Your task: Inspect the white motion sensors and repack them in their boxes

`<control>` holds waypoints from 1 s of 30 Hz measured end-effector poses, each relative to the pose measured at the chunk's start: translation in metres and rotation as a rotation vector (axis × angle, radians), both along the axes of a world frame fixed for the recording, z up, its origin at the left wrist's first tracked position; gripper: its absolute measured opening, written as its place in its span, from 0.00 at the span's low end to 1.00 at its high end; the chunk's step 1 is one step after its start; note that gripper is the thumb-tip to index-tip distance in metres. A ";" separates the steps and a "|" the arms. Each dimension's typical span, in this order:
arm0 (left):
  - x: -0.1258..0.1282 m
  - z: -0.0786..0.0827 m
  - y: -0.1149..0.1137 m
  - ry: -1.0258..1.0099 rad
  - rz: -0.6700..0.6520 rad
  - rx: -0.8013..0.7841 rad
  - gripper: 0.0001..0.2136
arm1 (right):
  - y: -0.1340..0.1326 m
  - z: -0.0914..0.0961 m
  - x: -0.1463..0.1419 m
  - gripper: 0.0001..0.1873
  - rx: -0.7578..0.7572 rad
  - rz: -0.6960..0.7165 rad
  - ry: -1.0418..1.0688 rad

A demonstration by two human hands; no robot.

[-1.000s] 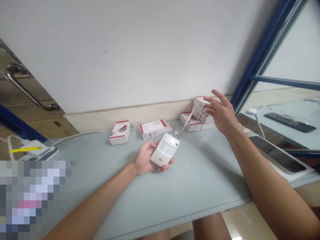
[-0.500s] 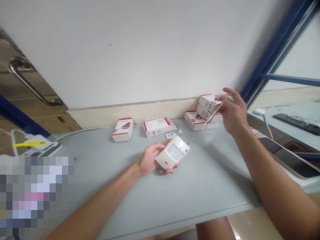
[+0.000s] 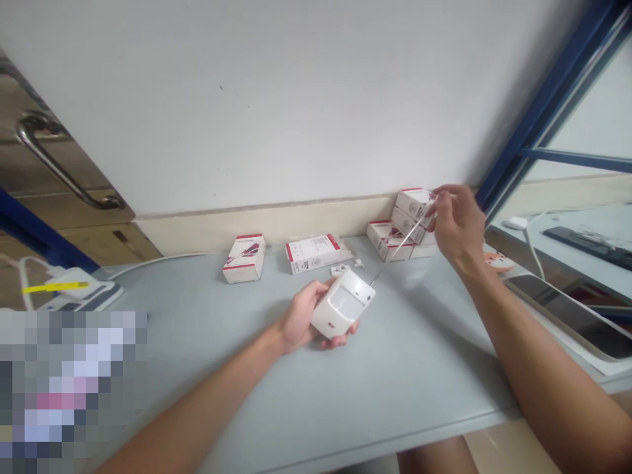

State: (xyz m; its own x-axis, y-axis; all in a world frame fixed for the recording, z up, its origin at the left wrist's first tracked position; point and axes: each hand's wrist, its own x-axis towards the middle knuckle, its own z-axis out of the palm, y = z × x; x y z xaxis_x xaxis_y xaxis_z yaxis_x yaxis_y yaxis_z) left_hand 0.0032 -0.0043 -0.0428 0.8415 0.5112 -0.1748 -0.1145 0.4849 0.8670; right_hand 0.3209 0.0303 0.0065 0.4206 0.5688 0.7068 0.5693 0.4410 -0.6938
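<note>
My left hand (image 3: 299,319) is wrapped round a white motion sensor (image 3: 343,306), with its windowed face turned up toward me, above the table. A thin metal telescopic antenna (image 3: 401,245) slants up and right from the sensor's upper edge. At its far end, my right hand (image 3: 460,227) is closed, thumb and fingers together on the antenna; the very tip is hidden by the fingers. Small white parts (image 3: 340,270) lie on the table just behind the sensor.
Along the wall stand a red-and-white box (image 3: 244,259), an opened flat box (image 3: 312,253) and a stack of similar boxes (image 3: 405,224) behind the antenna. A power strip (image 3: 83,293) sits at left. On the right are an orange-and-white object (image 3: 498,262) and a dark-topped flat device (image 3: 567,316).
My right hand has gone from spread fingers to a closed grip at the antenna's end, a little lower and inward. Less of the antenna shows. The left hand still holds the sensor.
</note>
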 end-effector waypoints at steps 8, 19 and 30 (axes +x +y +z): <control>0.005 0.004 -0.004 0.039 0.213 -0.049 0.26 | -0.007 -0.017 -0.046 0.29 -0.253 0.123 -0.381; 0.007 0.002 -0.005 -0.004 0.390 -0.109 0.25 | -0.022 -0.033 -0.085 0.28 -0.352 0.423 -0.603; 0.010 0.006 -0.010 -0.045 0.442 -0.102 0.26 | -0.029 -0.039 -0.099 0.25 -0.375 0.450 -0.592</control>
State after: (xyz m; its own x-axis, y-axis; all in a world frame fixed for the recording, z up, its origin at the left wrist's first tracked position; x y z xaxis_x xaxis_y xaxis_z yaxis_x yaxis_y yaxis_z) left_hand 0.0137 -0.0140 -0.0364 0.5545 0.8050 -0.2111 -0.3658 0.4635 0.8070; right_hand 0.2215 0.0015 -0.0322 -0.2846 0.8357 0.4697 0.7107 0.5127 -0.4816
